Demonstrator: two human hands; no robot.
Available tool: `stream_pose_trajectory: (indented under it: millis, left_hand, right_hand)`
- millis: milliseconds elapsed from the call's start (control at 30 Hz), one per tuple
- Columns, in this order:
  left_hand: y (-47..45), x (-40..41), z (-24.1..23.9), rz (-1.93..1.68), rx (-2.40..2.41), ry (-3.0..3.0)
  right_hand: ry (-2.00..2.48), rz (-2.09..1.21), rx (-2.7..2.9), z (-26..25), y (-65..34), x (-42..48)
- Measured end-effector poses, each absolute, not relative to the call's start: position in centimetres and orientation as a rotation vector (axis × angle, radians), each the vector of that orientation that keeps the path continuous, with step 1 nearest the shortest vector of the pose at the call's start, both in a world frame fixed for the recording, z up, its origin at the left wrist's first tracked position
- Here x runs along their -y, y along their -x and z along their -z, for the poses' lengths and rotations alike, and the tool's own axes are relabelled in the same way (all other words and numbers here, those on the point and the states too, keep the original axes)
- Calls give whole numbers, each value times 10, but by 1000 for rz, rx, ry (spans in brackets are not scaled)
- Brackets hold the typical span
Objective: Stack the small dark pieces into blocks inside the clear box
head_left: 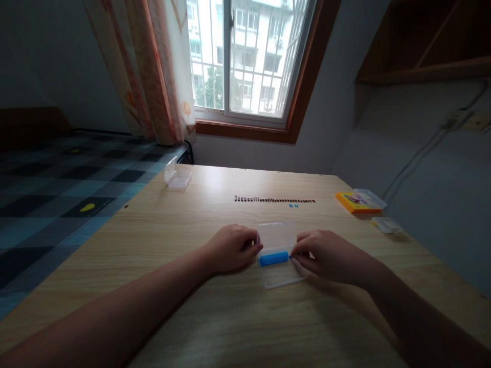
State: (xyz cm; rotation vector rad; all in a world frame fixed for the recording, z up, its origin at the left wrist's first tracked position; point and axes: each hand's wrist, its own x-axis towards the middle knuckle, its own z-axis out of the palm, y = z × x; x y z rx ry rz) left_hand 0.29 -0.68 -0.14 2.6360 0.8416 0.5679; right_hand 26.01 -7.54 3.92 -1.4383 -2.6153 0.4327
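Observation:
In front of me on the table lies a clear plastic box [282, 280] with its lid [276, 235] standing up at the back. Small blue pieces [273, 258], packed side by side, form a neat row inside it. My left hand [235, 248] grips the box at its left edge, thumb and fingers pinched together. At the right end of the row, my right hand [326, 255] pinches a small blue piece [290, 257], mostly hidden by the fingertips. Beyond the box, two blue pieces [293, 206] lie on the wood below a long line of small dark brown pieces [274, 200].
Another clear box [180, 179] stands with its lid up at the table's far left. Towards the right edge lie a yellow-orange box [355, 203] with a clear lid on it and a small clear container [386, 225]. A checked bed [88, 176] adjoins the left side.

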Motion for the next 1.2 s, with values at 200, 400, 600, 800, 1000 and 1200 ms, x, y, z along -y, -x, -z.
stream_pose_trajectory:
  millis: [200,400,600,800,1000,1200]
  left_hand:
    - [-3,7,1,-581,-839,-2640]
    - [-4,7,2,-562,-850,-2633]
    - [-4,7,2,-582,-843,-2632]
    - [-3,6,3,-582,-835,-2644]
    - [-4,6,3,-571,-848,-2646]
    - [-5,6,0,-561,-902,-2595]
  right_hand:
    - [1436,-458,2624,-39,-259,76]
    - [1411,-465,2610,-35,-260,74]
    - [1422,-441,2611,-31,-261,71]
    - [1386,-400,2541,-35,-263,69]
    - [1288,-208,2126,-34,-276,55]
    - [1431,-49,1779,-2,-304,15]
